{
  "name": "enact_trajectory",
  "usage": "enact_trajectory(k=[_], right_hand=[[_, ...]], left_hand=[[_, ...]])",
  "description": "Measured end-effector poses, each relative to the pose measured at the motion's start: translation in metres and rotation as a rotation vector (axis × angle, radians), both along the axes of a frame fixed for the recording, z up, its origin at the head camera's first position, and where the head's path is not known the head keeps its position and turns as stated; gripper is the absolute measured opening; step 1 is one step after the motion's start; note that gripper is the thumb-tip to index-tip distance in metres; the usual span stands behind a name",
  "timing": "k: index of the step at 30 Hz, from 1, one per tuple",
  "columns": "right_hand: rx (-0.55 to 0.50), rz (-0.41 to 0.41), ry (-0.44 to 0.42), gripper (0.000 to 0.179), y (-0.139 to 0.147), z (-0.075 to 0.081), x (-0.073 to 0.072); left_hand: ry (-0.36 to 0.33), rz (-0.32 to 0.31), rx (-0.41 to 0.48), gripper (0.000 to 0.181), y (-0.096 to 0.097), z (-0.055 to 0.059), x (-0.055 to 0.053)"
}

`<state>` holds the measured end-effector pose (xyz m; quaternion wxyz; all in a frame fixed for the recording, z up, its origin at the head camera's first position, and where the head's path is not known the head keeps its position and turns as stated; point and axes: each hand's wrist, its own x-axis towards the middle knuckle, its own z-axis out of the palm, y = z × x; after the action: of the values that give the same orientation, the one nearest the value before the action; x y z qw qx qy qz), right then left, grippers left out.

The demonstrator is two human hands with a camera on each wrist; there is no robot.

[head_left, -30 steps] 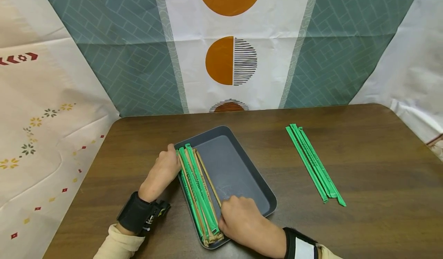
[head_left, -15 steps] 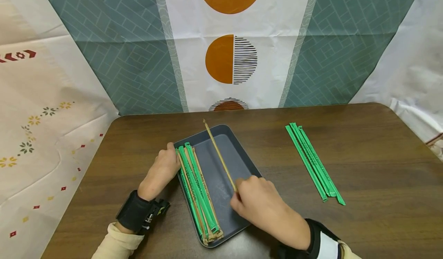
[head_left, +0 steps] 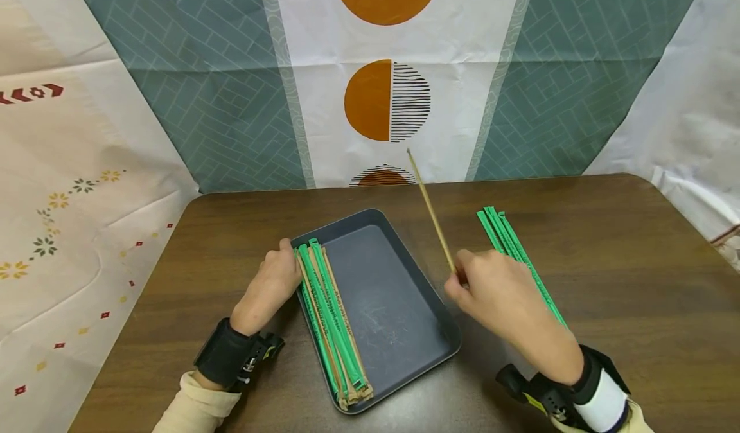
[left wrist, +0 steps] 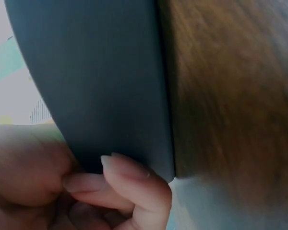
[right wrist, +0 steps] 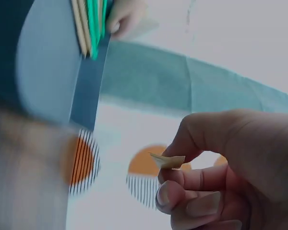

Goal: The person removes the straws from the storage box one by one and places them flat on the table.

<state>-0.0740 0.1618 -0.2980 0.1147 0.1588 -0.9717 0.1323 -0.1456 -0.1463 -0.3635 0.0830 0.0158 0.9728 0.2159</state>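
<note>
My right hand [head_left: 509,291] pinches one thin brown paper-wrapped straw [head_left: 430,211] near its lower end, between the tray and the green bundle. Its flat paper end [right wrist: 168,161] sticks out between thumb and finger in the right wrist view. At the far left corner of the dark grey tray [head_left: 399,279], my left hand [head_left: 273,284] grips the rim. Along the tray's left side lie several green and brown wrapped straws [head_left: 335,324]. On the table to the right rests a group of green wrapped straws [head_left: 520,253], its lower part hidden behind my right hand.
The wooden table [head_left: 636,259] has its far edge against a hanging patterned cloth [head_left: 243,131]. A light flowered cloth [head_left: 87,279] drapes at the left, and white cloth [head_left: 694,131] hangs at the right.
My right hand has lifted the brown straw out of the tray and carried it right, past the tray's edge towards the green straws. My left hand has stayed on the rim.
</note>
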Motion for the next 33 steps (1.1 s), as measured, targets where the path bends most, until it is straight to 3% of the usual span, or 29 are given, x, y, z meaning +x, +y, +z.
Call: enact_trajectory(k=[4,13,22,27,33], right_hand=[[0.044,-0.049,-0.035,0.023,0.024,-0.003,-0.003],[0.185,-0.124,-0.248,0.031,0.072,-0.024,-0.006],[0.297,-0.16,-0.624,0.023,0.085,-0.037,-0.006],[0.3,-0.18,-0.684,0.026,0.086,-0.039,-0.005],[0.305,-0.214,-0.677,0.025,0.082,-0.036,-0.004]], left_hand=[[-0.017,0.002,0.009,0.037,0.0,-0.001,-0.001],[-0.016,0.001,-0.002,0.039,0.0,0.0,0.0],[-0.036,0.014,0.01,0.042,0.0,0.0,-0.002],[-0.022,0.005,0.01,0.041,-0.001,-0.001,-0.001],[-0.019,0.001,0.013,0.042,-0.001,-0.001,-0.001]])
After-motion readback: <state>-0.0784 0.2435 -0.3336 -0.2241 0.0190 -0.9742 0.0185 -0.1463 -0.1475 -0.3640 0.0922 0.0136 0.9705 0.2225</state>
